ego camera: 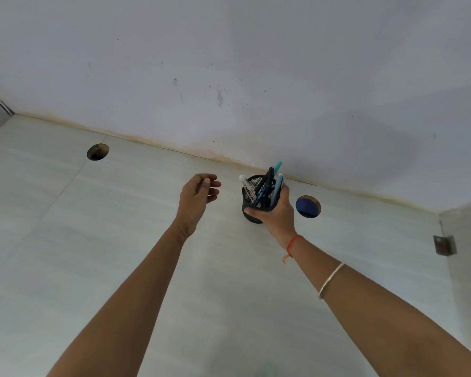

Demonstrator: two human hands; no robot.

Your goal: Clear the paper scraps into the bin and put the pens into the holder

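The black mesh holder (252,215) stands upright near the back edge of the pale desk (120,240), close to the seam where the desk meets the grey-white wall (229,63); whether its base sits on the desk or is lifted just off it cannot be told. The right hand (276,213) grips the holder from its near right side, thumb curled across the front of the mesh and fingers wrapped round the far side. Several pens (268,183) stand inside the holder, leaning: a white marker (247,188) at the holder's left rim, dark pens in the middle, and 2 light blue ones (278,183) at its right, against the hand. The left hand (197,197) hovers to the left of the holder, apart from it, holding nothing, its fingers loosely bent and pointing toward the holder. Just right of the holder, beyond the right hand, is a round cable hole (308,206) showing dark blue inside; a 2nd round hole (98,152) lies well to the holder's left. Far right of the holder a small metal bracket (444,244) sits at the foot of a side panel (468,268). Nearer than the holder, the right wrist bears a red thread (292,244), and a pale bangle (331,280) circles that forearm.
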